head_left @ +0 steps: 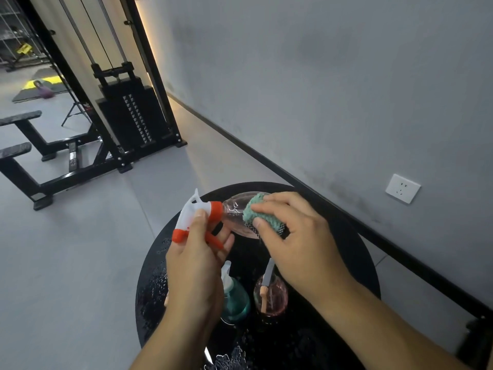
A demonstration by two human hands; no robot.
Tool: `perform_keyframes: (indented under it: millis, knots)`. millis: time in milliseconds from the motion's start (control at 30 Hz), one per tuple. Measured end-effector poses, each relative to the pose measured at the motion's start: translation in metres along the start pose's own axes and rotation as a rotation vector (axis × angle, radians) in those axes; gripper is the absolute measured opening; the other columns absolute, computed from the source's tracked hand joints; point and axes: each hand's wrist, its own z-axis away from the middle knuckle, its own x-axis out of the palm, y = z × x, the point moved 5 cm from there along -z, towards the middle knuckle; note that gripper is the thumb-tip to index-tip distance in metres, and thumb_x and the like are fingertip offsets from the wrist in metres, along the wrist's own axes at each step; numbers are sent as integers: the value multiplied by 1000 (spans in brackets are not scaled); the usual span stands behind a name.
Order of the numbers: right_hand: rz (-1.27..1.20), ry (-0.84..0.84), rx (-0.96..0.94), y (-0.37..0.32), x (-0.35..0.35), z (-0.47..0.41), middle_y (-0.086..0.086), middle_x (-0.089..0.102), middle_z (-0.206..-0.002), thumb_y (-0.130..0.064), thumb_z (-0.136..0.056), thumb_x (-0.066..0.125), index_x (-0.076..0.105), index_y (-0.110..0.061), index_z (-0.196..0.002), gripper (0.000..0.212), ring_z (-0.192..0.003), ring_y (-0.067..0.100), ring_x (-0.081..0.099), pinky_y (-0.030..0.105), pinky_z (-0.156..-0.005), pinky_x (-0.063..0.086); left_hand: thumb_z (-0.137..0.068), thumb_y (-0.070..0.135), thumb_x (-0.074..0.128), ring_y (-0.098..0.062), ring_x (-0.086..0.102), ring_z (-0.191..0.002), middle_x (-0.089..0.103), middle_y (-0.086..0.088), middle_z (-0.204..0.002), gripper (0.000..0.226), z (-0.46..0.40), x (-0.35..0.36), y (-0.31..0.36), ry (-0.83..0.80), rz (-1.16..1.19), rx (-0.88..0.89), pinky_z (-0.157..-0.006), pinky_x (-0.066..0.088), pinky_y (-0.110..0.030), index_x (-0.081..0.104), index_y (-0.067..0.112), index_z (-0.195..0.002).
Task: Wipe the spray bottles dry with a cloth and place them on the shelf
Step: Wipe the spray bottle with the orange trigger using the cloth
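Observation:
My left hand (196,260) grips the white and red trigger head of a clear spray bottle (233,209), held on its side above a round black table (354,249). My right hand (296,236) presses a teal cloth (260,214) against the bottle's body. A teal spray bottle (234,300) and a pink spray bottle (270,295) stand upright on the table below my hands. Water drops lie on the tabletop. No shelf is in view.
A grey wall with a white socket (402,188) runs along the right. A black cable weight machine (128,113) and benches (18,134) stand at the left on the grey floor. A dark object (477,343) sits at the lower right.

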Motion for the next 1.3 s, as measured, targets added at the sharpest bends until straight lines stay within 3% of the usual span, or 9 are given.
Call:
perform_keyframes:
  millis: [200, 400, 567, 767, 900, 1133, 1300]
  knots:
    - [1, 99, 58, 9, -14, -4, -20, 54, -117, -19, -98, 66, 71, -27, -118, 21, -111, -10, 55, 9, -83, 55, -113, 27, 52, -29, 79, -108, 81, -14, -116, 35, -6, -6, 3, 24, 20, 17, -93, 65, -43, 66, 6, -137]
    - [112, -69, -73, -2, 1, -1, -24, 53, -124, -23, -100, 63, 68, -29, -125, 26, -122, 1, 52, 15, -97, 50, -113, 23, 53, -28, 80, -105, 82, -13, -113, 31, -4, -2, -2, -4, -15, -1, -91, 66, -42, 70, 4, -130]
    - [42, 73, 33, 12, -15, -8, -26, 57, -117, -21, -99, 66, 72, -28, -121, 24, -112, -11, 54, 5, -92, 47, -113, 26, 51, -28, 80, -107, 81, -14, -117, 35, -8, -6, 3, 1, 9, 17, -97, 63, -47, 65, 5, -138]
    - [55, -23, -26, 6, -6, -6, -25, 55, -122, -23, -99, 65, 70, -32, -122, 25, -119, -2, 55, 16, -93, 53, -114, 22, 49, -27, 80, -107, 82, -13, -114, 32, -3, -2, -1, -50, -26, 7, -95, 65, -43, 69, 3, -131]
    - [-8, 99, 55, 16, -21, -12, -25, 61, -115, -22, -98, 68, 73, -32, -116, 22, -110, -9, 57, 16, -89, 55, -113, 26, 52, -27, 80, -106, 81, -12, -115, 33, -5, -3, 4, -48, -4, 15, -93, 64, -43, 67, 6, -134]
    - [-198, 131, 150, 21, -25, -12, -23, 66, -110, -27, -95, 73, 76, -38, -107, 17, -106, 0, 64, 28, -84, 60, -114, 37, 48, -26, 77, -114, 80, -9, -123, 40, -5, 1, -1, -113, 9, -20, -101, 56, -46, 66, 11, -138]
    - [-229, 121, 100, 13, -19, -7, -20, 67, -114, -19, -95, 73, 76, -31, -111, 20, -111, 2, 64, 23, -84, 60, -106, 40, 60, -20, 75, -118, 79, -5, -126, 38, -7, 2, -3, -140, 18, -11, -101, 54, -37, 71, 13, -131]
